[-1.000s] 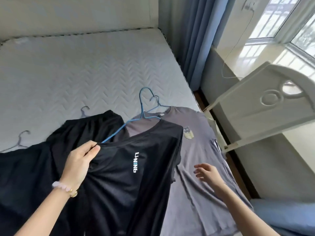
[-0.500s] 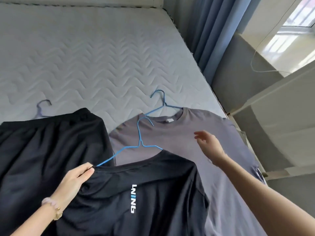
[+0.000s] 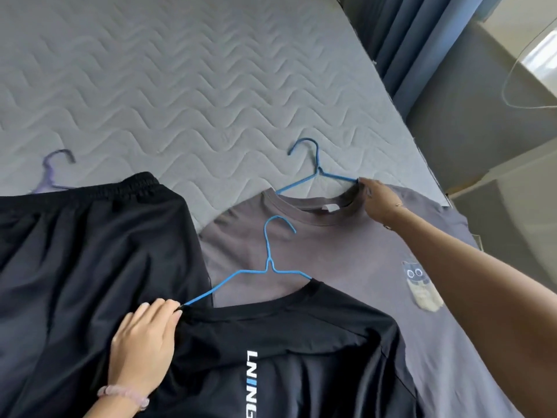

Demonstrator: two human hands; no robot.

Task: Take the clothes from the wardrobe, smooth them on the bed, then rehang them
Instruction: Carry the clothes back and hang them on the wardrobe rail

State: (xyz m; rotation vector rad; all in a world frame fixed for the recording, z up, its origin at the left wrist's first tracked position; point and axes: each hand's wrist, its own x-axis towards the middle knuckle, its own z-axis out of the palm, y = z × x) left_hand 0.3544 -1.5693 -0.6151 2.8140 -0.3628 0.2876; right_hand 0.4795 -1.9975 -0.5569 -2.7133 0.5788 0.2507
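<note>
Three garments spread on the bed (image 3: 180, 86), each with a wire hanger.

Left hand (image 3: 144, 342) low in the view, back up, pink bead bracelet (image 3: 123, 393) at the wrist. Grip nearly closed: fingertips (image 3: 168, 306) bent down onto the neck edge of the black T-shirt (image 3: 301, 342), pinching the cloth just where the left arm of the light blue hanger (image 3: 271, 267) slips inside. Thumb hidden under the hand, so depth of the pinch unclear. Black T-shirt flat, front up, white lettering down the chest, its collar overlapping the lower part of the grey T-shirt (image 3: 331, 251). Hook and neck of the light blue hanger bare, lying on the grey cloth.

Right hand (image 3: 378, 203) stretched far forward across the grey T-shirt, arm over the small owl patch (image 3: 420, 285). Grip closed tight at the right side of the grey collar, fingertips (image 3: 363, 184) curled round the collar edge and touching the end of the dark blue hanger (image 3: 316, 170) where its wire meets the cloth. Whether only cloth or also wire inside the grip: cannot tell. Hook of that hanger out on the bare quilted mattress beyond the collar.

To the left, black shorts (image 3: 90, 251), elastic waistband toward the head of the bed, just beside the two shirts; purple hanger (image 3: 51, 170) poking out beyond the waistband. Blue curtain (image 3: 407, 40) past the bed's right edge.
</note>
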